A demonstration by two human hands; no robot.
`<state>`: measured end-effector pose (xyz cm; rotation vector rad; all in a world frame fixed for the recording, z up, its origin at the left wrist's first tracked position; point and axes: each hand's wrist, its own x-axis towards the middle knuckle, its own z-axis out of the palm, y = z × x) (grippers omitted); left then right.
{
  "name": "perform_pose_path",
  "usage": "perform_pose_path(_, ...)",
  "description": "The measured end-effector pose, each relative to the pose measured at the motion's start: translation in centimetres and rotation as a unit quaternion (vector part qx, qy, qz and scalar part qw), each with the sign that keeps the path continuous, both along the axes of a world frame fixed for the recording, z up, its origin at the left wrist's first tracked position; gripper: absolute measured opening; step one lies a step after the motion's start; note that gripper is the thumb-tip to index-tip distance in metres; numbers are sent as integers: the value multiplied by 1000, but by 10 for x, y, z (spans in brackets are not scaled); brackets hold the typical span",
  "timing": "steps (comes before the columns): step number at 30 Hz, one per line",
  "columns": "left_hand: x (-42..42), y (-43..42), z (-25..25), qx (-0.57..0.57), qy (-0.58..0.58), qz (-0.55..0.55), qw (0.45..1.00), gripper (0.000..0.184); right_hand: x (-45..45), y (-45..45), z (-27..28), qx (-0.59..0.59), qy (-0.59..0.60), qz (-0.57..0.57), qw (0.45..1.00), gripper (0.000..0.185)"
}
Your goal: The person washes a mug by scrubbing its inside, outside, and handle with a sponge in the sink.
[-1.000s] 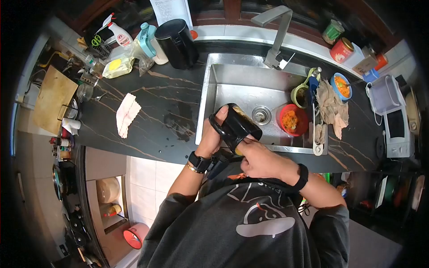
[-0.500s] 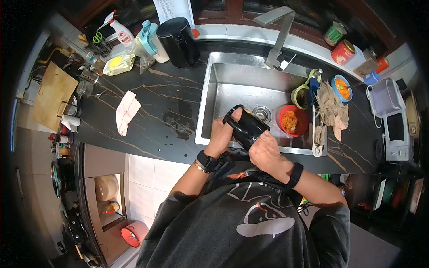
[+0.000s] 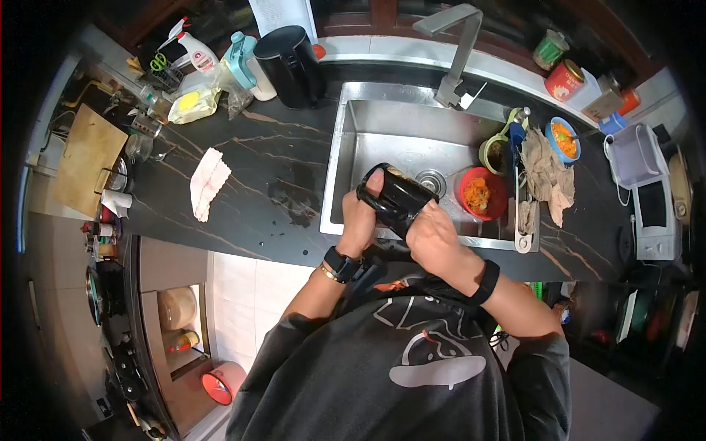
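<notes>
A glossy black mug point(image 3: 401, 197) is tilted on its side over the front edge of the steel sink point(image 3: 412, 117). My left hand point(image 3: 359, 219) is wrapped round its handle side, with the thumb on the body. At the mug's other end is my right hand point(image 3: 435, 237), its fingers at the rim and partly hidden inside or behind it; whether they hold anything else cannot be seen. Right of the mug, in the sink, sits a red bowl point(image 3: 500, 197) with orange food scraps. A green strainer point(image 3: 487, 156) is behind that bowl.
A faucet point(image 3: 457, 66) rises behind the sink. Grey-brown cloths point(image 3: 543, 165) hang at its right side, near a blue bowl point(image 3: 573, 149) of orange food. On the left counter lie a pink cloth point(image 3: 209, 184), a black kettle point(image 3: 290, 70) and a spray bottle point(image 3: 197, 55).
The mug has shifted slightly and turned in my hands compared with a second ago. My right hand has moved from below the opening to the mug's right end.
</notes>
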<state>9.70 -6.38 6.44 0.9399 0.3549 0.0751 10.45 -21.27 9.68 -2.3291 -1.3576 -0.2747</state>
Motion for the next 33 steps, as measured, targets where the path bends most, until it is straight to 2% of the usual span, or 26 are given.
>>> perform_pose_path(2, -5, 6, -7, 60, 43, -49, 996, 45, -3, -3, -14, -1, 43, -2, 999, 60)
perform_pose_path(4, -6, 3, -16, 56, 25, -27, 998, 46, -5, -4, -6, -93, 96, -6, 991, 45)
perform_pose_path(5, -8, 2, -19, 72, 31, -40, 996, 46, -8, -4, -1, -24, 158, -10, 987, 51)
perform_pose_path(6, -10, 2, -18, 88, 39, -54, 994, 47, -8, -2, 2, -24, 158, -6, 987, 51)
perform_pose_path(7, -10, 2, -17, 87, 53, -63, 993, 47, -8, 0, 4, 112, 297, 8, 948, 52)
perform_pose_path(8, -9, 3, -15, 86, 55, -61, 993, 47, -8, 2, 7, 243, 425, 19, 872, 52)
perform_pose_path(9, -8, 3, -12, 65, 28, -66, 995, 47, -7, 4, 11, 288, 514, 43, 806, 51)
perform_pose_path(10, -6, 3, -10, 45, 0, -71, 996, 47, -6, -2, 24, 265, 662, 6, 701, 43)
perform_pose_path(12, -4, -2, -8, 33, -18, -65, 997, 48, -1, -3, 13, 371, 750, 39, 547, 40)
perform_pose_path(15, -6, -5, 0, -98, -33, -38, 994, 47, -11, -1, 24, 360, 730, 42, 580, 36)
perform_pose_path(16, -4, -1, 0, -97, -34, -39, 994, 47, -16, -2, 31, 275, 670, -4, 690, 35)
perform_pose_path(17, -3, 4, -1, -61, -23, -51, 997, 47, -16, -6, 28, 179, 539, 6, 823, 37)
perform_pose_path(18, -3, 6, -1, -25, -12, -63, 998, 47, -16, -9, 27, 74, 386, 16, 920, 39)
perform_pose_path(19, -4, 6, -2, -27, -12, -63, 998, 47, -14, -10, 33, 17, 328, 33, 944, 38)
perform_pose_path(20, -3, 6, -3, -27, -2, -63, 998, 49, -13, -13, 33, 16, 327, 33, 944, 38)
perform_pose_path(22, -1, 9, -9, -25, 19, -65, 997, 52, -15, -20, 30, -100, 99, 69, 988, 31)
perform_pose_path(23, -1, 11, -21, 35, 49, -74, 995, 53, -17, -22, 29, -123, 17, 55, 991, 28)
perform_pose_path(24, -2, 10, -21, 35, 51, -76, 995, 53, -18, -24, 28, -123, 18, 53, 991, 28)
perform_pose_path(26, -3, 9, -19, 27, 73, -85, 993, 53, -15, -28, 28, -94, -58, 44, 993, 28)
perform_pose_path(30, -4, 10, -1, -62, 60, -104, 991, 55, -18, -40, 58, -66, -72, 41, 994, 28)
perform_pose_path(32, -7, 12, 9, -192, 60, -138, 970, 57, -16, -52, 71, 35, 21, 10, 999, 27)
perform_pose_path(33, -7, 15, 6, -203, 50, -169, 963, 65, -15, -58, 74, 87, 78, -8, 993, 26)
